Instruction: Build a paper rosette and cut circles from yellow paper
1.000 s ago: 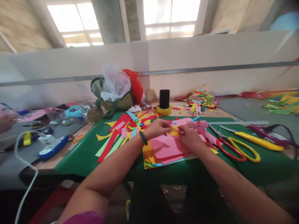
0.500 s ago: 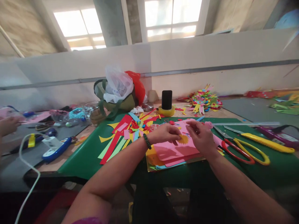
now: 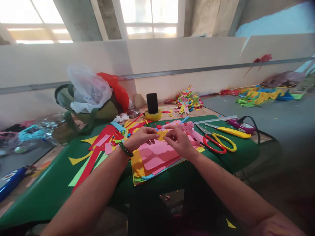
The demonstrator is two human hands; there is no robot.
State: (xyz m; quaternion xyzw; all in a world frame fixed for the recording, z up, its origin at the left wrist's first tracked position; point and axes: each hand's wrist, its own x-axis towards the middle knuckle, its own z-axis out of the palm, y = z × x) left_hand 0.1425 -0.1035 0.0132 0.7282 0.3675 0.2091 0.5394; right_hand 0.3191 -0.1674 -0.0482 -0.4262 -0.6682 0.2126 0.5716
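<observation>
Between my two hands is a small yellow paper piece [image 3: 161, 135] with a jagged, toothed edge. My left hand [image 3: 141, 138], with a dark beaded bracelet at the wrist, pinches its left side. The fingers of my right hand [image 3: 180, 141] are closed on its right side. Below them lies a stack of pink sheets [image 3: 154, 155] over yellow and blue ones. A pink glue gun [image 3: 189, 127] rests just behind my right hand, partly covered by it. To the right are scissors [image 3: 219, 144] with one red and one yellow handle.
A yellow utility knife [image 3: 233, 132] and a clear ruler [image 3: 216, 120] lie beyond the scissors. Coloured paper strips [image 3: 98, 147] cover the green mat's left side. A phone [image 3: 152, 103] stands in a yellow tape roll [image 3: 153, 115]. Behind are a bag [image 3: 98, 113] and a paper-flower pile [image 3: 188, 101].
The view has swung right, so the table things sit further left. My right hand has closed on the yellow piece, which my left hand held before. The piece is raised more level between both hands.
</observation>
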